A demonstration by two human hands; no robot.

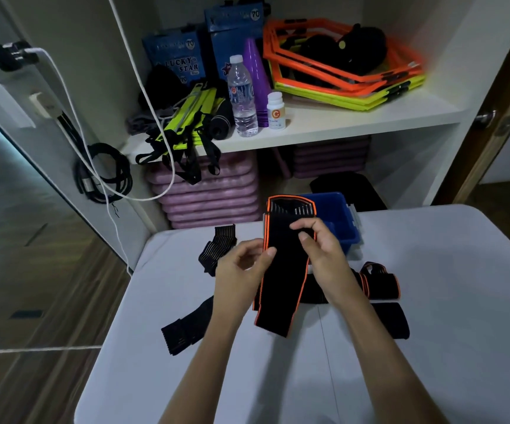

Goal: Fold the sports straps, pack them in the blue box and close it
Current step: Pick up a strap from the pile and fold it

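Black orange-edged strap (281, 270), doubled over, held upright above the tabletop (431, 347), pinched on both edges. Behind it, open blue box (337, 221) at the far tabletop edge. Two black straps (217, 250) (186, 327) lying left; another orange-trimmed strap (380, 281) and a black strap (391, 321) lying right.

A home storage nook for sports gear: white shelf (354, 117) carrying orange hexagonal agility rings (339, 65), purple cones (255, 84), water bottle (242, 96); pink foam mats (210, 197) beneath it, wooden door (504, 96) right of it.
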